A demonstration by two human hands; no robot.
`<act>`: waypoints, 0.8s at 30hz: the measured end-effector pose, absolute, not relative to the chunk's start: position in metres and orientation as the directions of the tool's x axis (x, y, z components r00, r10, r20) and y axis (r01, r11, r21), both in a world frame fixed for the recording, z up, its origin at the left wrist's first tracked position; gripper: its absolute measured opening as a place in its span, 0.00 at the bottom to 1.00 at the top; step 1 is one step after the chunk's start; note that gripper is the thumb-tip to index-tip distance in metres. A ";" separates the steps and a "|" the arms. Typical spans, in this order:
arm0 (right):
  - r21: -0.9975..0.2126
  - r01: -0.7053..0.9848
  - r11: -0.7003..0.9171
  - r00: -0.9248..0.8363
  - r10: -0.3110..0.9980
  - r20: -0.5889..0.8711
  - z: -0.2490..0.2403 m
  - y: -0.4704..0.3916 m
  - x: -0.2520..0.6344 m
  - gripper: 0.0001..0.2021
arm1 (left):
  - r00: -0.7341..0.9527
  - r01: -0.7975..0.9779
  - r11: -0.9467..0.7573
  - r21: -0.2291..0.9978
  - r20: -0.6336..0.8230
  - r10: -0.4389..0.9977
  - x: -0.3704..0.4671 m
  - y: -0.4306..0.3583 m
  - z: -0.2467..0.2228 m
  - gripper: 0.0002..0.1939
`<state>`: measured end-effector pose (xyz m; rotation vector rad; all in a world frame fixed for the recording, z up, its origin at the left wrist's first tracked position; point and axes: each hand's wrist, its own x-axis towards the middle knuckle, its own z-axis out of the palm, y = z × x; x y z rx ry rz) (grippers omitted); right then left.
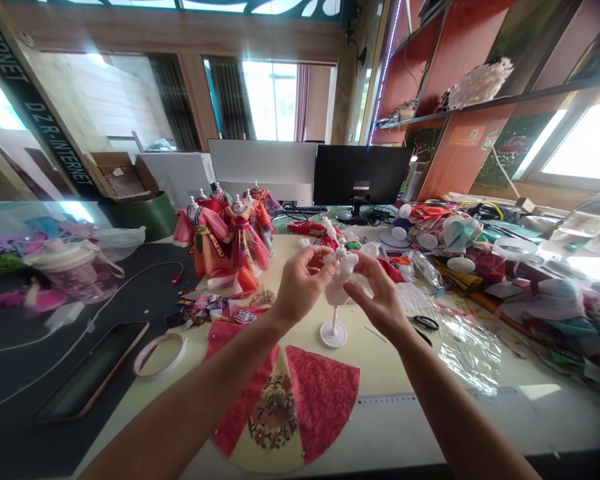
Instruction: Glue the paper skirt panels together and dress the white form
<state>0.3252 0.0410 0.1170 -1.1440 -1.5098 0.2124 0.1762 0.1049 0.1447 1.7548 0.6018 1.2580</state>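
Note:
A small white doll-size mannequin (337, 293) stands upright on a round base on the table in front of me. My left hand (305, 280) grips its upper left side, with thumb and fingers curled at the shoulder. From the other side, my right hand (380, 290) has its fingers at the right shoulder and its thumb by the waist. Something pale and thin seems to cover the torso, but I cannot make it out. Nearer to me lies a fan-shaped skirt piece (323, 400) with red patterned panels and a yellow embroidered one.
Dressed miniature mannequins (240, 230) stand at the back left. A tape roll (160, 355) and a phone (93, 370) lie on the left. Black scissors (425, 323), clear plastic film (470, 350), a ruler (387, 399) and heaped fabric scraps (510, 273) are on the right.

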 end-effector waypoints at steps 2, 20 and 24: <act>-0.609 0.589 0.531 0.177 0.650 0.739 0.121 0.039 0.324 0.26 | 0.377 -0.102 -0.503 0.858 0.501 0.779 0.177 0.105 0.145 0.13; -0.460 0.766 0.450 0.231 0.476 0.849 0.131 0.034 0.315 0.13 | 0.308 -0.002 -0.646 0.763 0.615 0.726 0.180 0.097 0.142 0.13; -0.517 0.765 0.385 0.291 0.509 0.810 0.125 0.035 0.314 0.15 | 0.301 0.002 -0.687 0.726 0.655 0.693 0.180 0.097 0.140 0.11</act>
